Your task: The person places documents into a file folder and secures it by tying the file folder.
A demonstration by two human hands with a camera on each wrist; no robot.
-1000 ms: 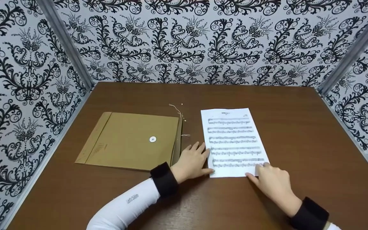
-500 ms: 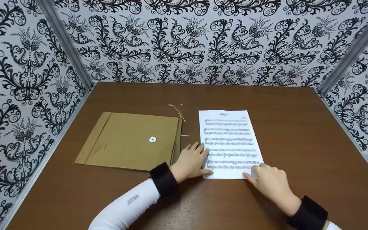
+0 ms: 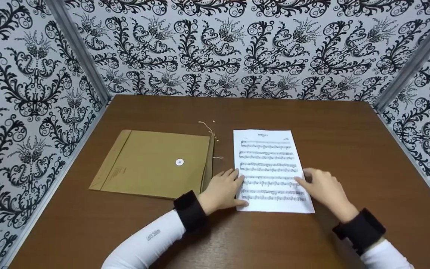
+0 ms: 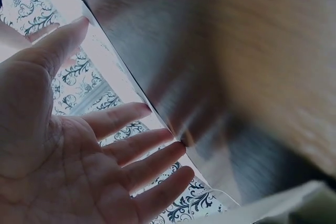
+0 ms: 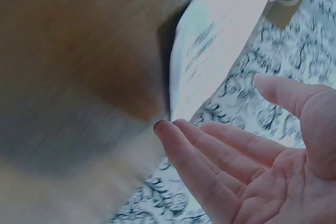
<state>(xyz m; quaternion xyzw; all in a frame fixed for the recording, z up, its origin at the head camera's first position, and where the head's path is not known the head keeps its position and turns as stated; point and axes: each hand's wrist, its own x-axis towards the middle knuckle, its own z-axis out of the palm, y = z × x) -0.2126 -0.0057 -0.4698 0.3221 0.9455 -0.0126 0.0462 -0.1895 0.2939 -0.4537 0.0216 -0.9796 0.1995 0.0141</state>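
Note:
A white paper sheet with printed music (image 3: 267,172) lies on the brown table, slightly right of centre in the head view. My left hand (image 3: 222,188) rests at its lower left edge, fingers spread and thumb over the lower left corner. In the left wrist view, those fingertips (image 4: 176,145) meet the paper's edge from the side. My right hand (image 3: 325,188) is at the right edge, thumb above the paper and fingers along its side. The right wrist view shows the right fingers (image 5: 184,156) extended, fingertips at the edge, and the sheet bowing up slightly there.
Left of the sheet lies a brown string-tie envelope (image 3: 155,164) with a white button (image 3: 179,162). Its opening faces the paper, and thin white strings (image 3: 205,126) trail from that side. Patterned walls (image 3: 222,48) enclose the table's back and sides.
The sheet has slid left and straightened. My right hand has moved from its lower right corner up along the right edge, baring that corner. My left hand has stayed nearly in place.

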